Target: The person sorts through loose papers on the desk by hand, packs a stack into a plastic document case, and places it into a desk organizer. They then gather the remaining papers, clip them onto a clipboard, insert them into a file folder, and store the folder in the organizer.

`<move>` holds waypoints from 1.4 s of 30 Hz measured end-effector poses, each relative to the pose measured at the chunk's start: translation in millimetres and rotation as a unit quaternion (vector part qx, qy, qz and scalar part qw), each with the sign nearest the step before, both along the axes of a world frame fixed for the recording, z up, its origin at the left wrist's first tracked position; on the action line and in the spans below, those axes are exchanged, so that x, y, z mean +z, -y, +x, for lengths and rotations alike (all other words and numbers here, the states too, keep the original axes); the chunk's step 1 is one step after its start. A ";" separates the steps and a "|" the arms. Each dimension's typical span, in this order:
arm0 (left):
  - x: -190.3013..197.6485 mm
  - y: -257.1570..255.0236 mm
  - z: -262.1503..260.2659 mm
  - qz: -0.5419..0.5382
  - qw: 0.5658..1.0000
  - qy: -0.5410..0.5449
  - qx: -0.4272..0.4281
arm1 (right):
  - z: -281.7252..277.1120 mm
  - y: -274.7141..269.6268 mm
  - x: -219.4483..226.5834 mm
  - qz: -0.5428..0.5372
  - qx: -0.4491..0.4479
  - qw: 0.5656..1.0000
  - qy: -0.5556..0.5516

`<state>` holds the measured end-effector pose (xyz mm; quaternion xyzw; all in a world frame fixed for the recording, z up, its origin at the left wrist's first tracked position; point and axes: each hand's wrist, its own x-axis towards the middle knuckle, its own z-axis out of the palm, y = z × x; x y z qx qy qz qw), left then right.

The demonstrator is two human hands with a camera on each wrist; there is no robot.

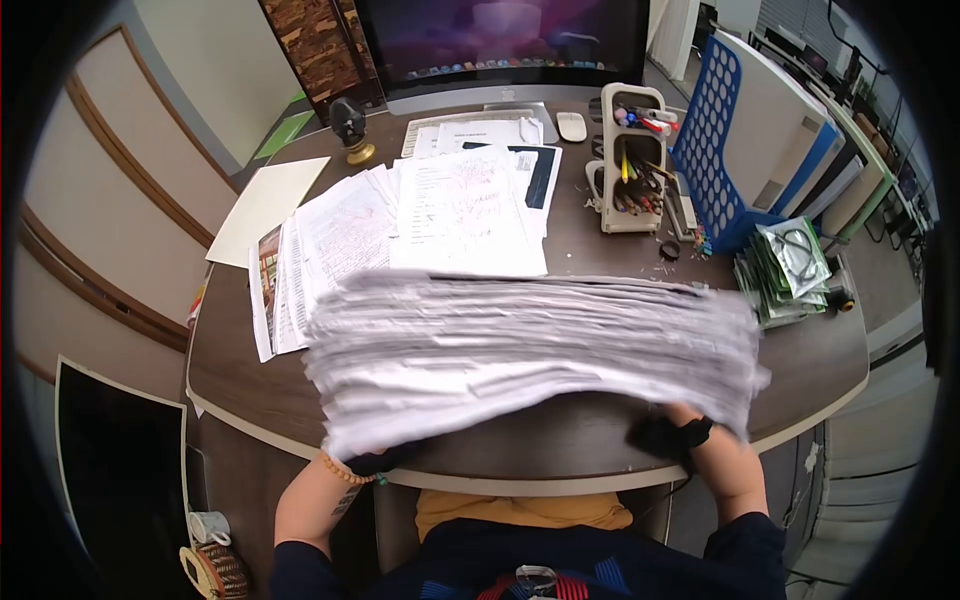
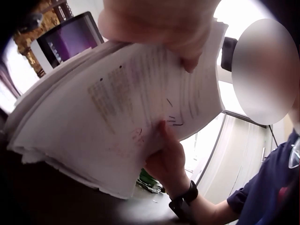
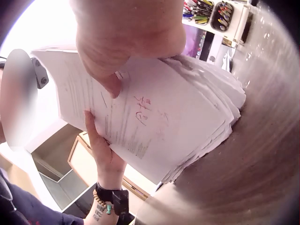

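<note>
A thick stack of papers (image 1: 530, 330) is held up over the front of the desk, blurred in the head view, its lower edge arching up in the middle. My left hand (image 2: 161, 23) grips one side, the thumb lying across the printed face of the outer sheet. On the opposite side my right hand (image 3: 129, 40) grips it the same way, thumb beside red handwriting. In the head view the stack hides most of both hands. Behind it, loose written sheets (image 1: 465, 215) lie spread on the desk.
A pen organizer (image 1: 605, 210) and a blue file rack (image 1: 705, 150) stand at the right, with green packets (image 1: 775, 285) near them. A monitor (image 1: 500, 45), a white mouse (image 1: 571, 126) and a small dark object on a gold base (image 1: 350, 130) are at the back.
</note>
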<state>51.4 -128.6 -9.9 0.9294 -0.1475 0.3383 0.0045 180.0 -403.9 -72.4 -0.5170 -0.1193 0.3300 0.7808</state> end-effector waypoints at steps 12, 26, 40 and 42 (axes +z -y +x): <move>84.7 14.0 19.5 -0.254 0.905 0.323 -0.113 | 12.2 1.7 -1.4 -0.051 -0.003 0.996 0.069; 110.3 54.4 -2.4 0.076 0.988 0.107 0.085 | -12.6 5.9 -0.3 -0.067 -0.047 0.989 0.122; 24.3 7.5 14.5 -0.570 0.788 -0.204 -0.113 | -17.8 -20.3 73.6 -0.206 -0.082 0.922 0.318; 18.3 14.5 16.7 -0.567 0.792 -0.184 -0.131 | -10.6 -23.7 69.7 -0.077 -0.065 0.970 0.222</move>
